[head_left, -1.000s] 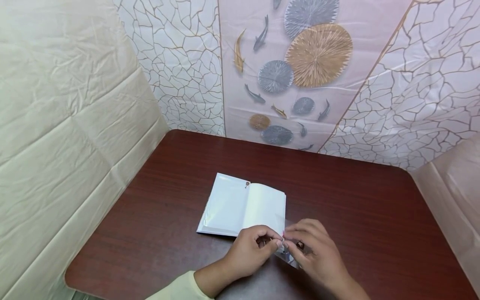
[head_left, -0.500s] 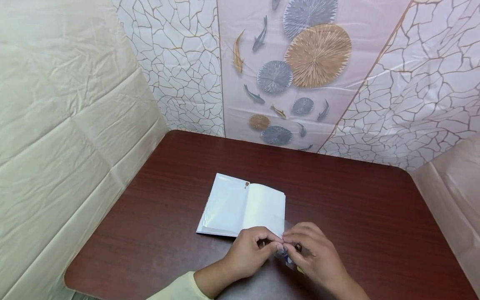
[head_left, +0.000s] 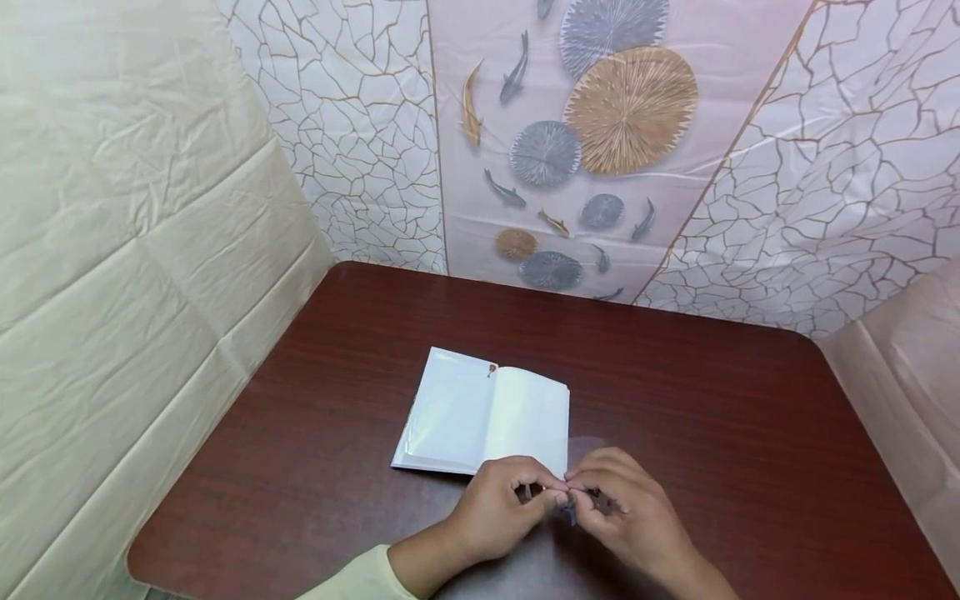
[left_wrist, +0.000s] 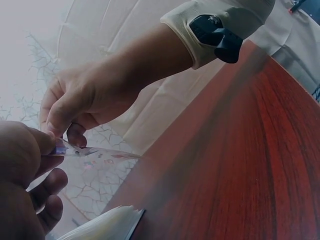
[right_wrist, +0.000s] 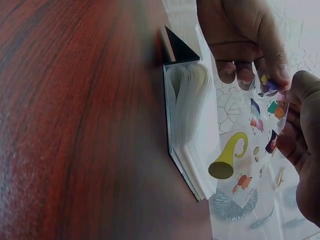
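Observation:
My left hand (head_left: pixel 497 510) and right hand (head_left: pixel 633 518) meet at the lower right corner of an open blank-paged notebook (head_left: pixel 528 417). Between them they pinch a clear sticker sheet (right_wrist: pixel 256 125) with thumbs and forefingers. In the right wrist view the see-through sheet hangs from the fingers, printed with small colourful figures and a yellow horn (right_wrist: pixel 227 157). Its upper edge looks bent or folded where the left hand (right_wrist: pixel 242 30) holds it. The left wrist view shows the sheet (left_wrist: pixel 102 155) nearly edge-on. Fingers hide much of it in the head view.
The notebook lies on a dark reddish-brown table (head_left: pixel 712 417), its small brown printed figure (head_left: pixel 492 369) near the top of the left page. A cream cloth (head_left: pixel 150 250) hangs at the left, and a patterned curtain (head_left: pixel 622 108) borders the far edge.
Both hands stay close together at the same spot, with slight finger shifts. The sheet has turned between them, so less of its colourful print shows below the fingers in the head view.

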